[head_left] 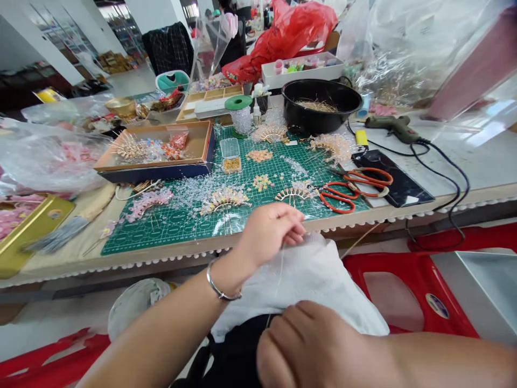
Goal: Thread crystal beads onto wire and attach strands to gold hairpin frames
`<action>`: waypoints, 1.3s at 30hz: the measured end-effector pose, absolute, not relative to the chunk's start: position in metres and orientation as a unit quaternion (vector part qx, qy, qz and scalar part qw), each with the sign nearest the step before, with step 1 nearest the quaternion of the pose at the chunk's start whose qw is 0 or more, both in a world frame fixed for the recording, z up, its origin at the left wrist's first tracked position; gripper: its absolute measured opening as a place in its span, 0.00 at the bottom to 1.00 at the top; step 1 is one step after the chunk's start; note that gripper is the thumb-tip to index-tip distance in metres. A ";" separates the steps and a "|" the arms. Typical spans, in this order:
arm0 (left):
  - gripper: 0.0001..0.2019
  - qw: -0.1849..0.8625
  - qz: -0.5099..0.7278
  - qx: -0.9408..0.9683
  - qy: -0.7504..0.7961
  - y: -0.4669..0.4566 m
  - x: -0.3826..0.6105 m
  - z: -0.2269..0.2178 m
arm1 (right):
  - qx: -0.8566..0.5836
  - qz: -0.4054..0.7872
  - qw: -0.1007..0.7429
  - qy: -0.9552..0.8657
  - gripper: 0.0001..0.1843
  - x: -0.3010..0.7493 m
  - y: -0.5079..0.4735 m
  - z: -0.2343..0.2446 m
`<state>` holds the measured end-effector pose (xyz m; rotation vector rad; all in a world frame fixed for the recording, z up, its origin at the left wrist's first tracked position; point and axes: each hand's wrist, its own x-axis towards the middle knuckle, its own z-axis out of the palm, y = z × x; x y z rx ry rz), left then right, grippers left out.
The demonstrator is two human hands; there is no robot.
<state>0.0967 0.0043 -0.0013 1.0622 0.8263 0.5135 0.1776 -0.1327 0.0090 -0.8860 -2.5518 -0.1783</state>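
My left hand [272, 231], with a silver bangle [221, 284] at the wrist, is held over my lap at the table's front edge. Its fingers are curled closed, and a thin pale strand [281, 269], wire or thread, runs down from them. Lower and nearer, my right hand [309, 342] is closed in a fist, somewhat blurred, with the strand's lower part reaching it. Just beyond on the green cutting mat [181, 226] lie a gold comb with beads [297, 194], a yellowish beaded comb [226, 200] and a pink beaded one [149, 202].
Orange-handled scissors [339, 196] and a black phone [391, 178] lie at the right. Behind are a black basin [321, 105], a glue gun [393, 126] with its cable, and a bead box [232, 161]. An open box [202, 145] holds hair ornaments. A red stool [407, 296] stands below.
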 end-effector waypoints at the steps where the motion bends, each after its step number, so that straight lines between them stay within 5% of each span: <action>1: 0.06 0.714 0.284 0.509 0.388 0.012 0.089 0.004 | -0.347 -0.069 0.233 -0.906 0.08 0.184 -0.134 0.012; 5: 0.06 0.579 0.440 0.564 0.391 0.032 0.057 0.025 | -0.461 -0.037 0.273 -0.844 0.12 0.204 -0.138 0.017; 11: 0.05 0.588 0.492 0.504 0.397 0.035 0.034 0.035 | -0.482 -0.022 0.296 -0.824 0.11 0.207 -0.144 0.015; 20: 0.08 0.746 0.188 0.525 0.365 0.007 0.098 0.005 | -0.227 -0.042 0.216 -0.949 0.06 0.167 -0.122 0.027; 27: 0.09 0.815 0.016 0.486 0.315 -0.007 0.127 0.000 | -0.197 0.053 0.066 -0.977 0.04 0.154 -0.104 0.022; 34: 0.09 0.814 -0.002 0.498 0.300 0.002 0.124 0.006 | -0.209 0.084 0.030 -0.974 0.02 0.166 -0.099 0.011; 39: 0.08 0.747 0.127 0.578 0.304 0.001 0.117 0.023 | -0.283 0.077 0.059 -0.954 0.06 0.200 -0.100 -0.010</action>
